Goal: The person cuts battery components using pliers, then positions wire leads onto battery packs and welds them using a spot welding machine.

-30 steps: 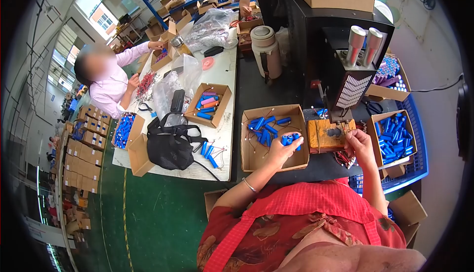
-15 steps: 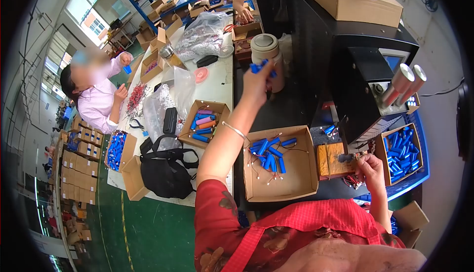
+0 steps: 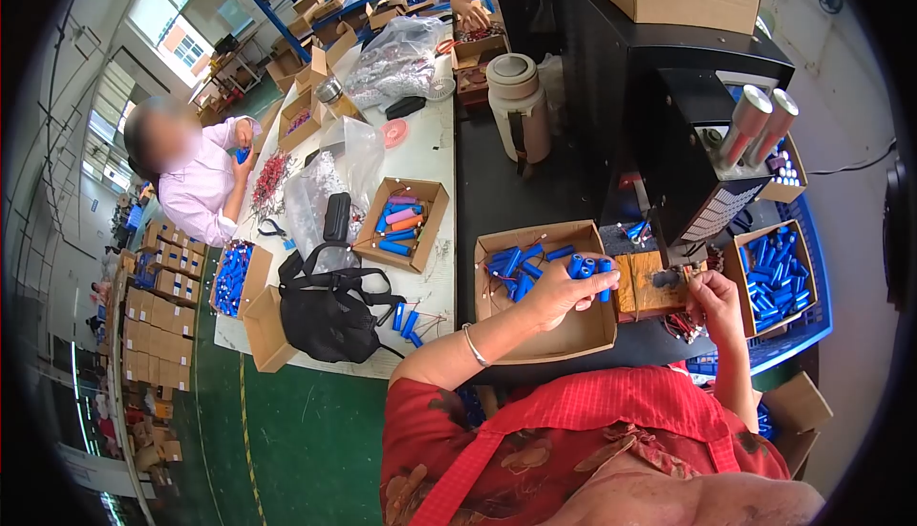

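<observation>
My left hand (image 3: 554, 295) is closed around several blue cylindrical battery cells (image 3: 592, 266), their ends pointing toward the wooden block. It is over the right part of an open cardboard tray (image 3: 544, 344), where more blue cells with thin wires (image 3: 508, 263) lie. My right hand (image 3: 714, 299) pinches at the right end of the wooden block (image 3: 638, 285), beside a dark patch and small metal parts. What its fingertips hold is too small to make out. Above the block stands a black machine with two silver cylinders (image 3: 745, 125).
A carton of blue cells (image 3: 778, 278) sits in a blue basket (image 3: 820, 321) at right. Behind stands a flask (image 3: 519, 110). On the white table are a black bag (image 3: 330, 325) and a box of mixed cells (image 3: 420, 249). A co-worker (image 3: 196, 182) sits at left; another person's hand (image 3: 470, 12) is at the back.
My left hand has come down from beside the flask to the tray's right side, still holding blue cells. My right hand stays at the block. The co-worker's hands have come closer together.
</observation>
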